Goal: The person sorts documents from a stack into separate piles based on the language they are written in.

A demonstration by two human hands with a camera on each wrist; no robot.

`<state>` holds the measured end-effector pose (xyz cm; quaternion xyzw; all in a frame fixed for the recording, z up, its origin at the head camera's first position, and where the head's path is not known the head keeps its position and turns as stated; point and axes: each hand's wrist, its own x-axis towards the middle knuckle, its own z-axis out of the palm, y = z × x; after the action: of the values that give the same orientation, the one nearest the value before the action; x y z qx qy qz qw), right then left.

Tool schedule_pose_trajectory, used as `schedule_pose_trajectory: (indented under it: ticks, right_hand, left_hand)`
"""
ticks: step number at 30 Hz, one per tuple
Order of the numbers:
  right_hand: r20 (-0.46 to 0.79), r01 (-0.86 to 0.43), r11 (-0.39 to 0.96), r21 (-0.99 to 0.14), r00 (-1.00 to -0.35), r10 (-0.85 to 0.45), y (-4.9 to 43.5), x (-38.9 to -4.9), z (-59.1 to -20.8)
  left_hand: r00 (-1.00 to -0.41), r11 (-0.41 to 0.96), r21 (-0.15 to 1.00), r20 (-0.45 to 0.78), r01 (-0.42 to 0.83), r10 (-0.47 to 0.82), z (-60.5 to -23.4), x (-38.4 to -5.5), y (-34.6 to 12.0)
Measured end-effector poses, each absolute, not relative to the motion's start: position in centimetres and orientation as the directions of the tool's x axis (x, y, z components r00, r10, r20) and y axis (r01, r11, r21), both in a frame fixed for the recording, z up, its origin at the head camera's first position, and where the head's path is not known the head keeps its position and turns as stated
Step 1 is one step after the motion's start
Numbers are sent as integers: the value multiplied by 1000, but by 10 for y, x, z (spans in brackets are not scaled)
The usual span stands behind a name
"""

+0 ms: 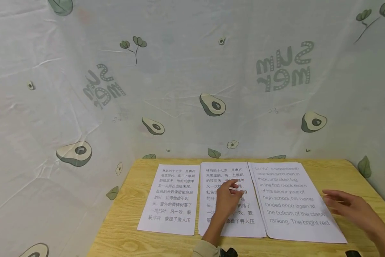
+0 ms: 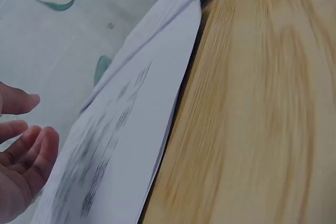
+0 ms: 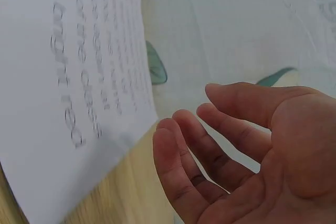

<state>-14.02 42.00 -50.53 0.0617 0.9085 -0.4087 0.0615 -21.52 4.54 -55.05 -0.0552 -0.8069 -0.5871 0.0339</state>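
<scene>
Three sets of printed paper lie side by side on a wooden table. My left hand point(image 1: 228, 200) hovers over the middle Chinese-text stack point(image 1: 222, 171), its fingers loosely bent with nothing between them; the left wrist view shows the same hand point(image 2: 26, 156) beside the stack's printed face point(image 2: 115, 124). To the right lies the English-text stack point(image 1: 292, 200). Just past its right edge is my right hand point(image 1: 349, 207), fingers relaxed and holding nothing. In the right wrist view this hand point(image 3: 236, 156) is near the edge of the English sheet point(image 3: 42, 129).
Another Chinese-text sheet point(image 1: 171, 200) lies at the left. Bare wood of the table point(image 1: 115, 228) shows around the papers. A pale cloth point(image 1: 179, 71) printed with avocados and leaves hangs behind and to the sides of the table.
</scene>
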Motion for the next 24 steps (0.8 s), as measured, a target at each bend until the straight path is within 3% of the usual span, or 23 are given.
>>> schedule_pose_trajectory:
  ticks: [12, 24]
  right_hand:
    - [-151, 86, 569, -818, -986, -68, 339, -152, -519]
    - [-127, 51, 487, -872, -984, -124, 281, -166, -524]
  left_hand:
    - [-982, 481, 862, 191, 163, -10, -550, -220, -49]
    - [-989, 598, 800, 117, 43, -86, -550, -216, -80]
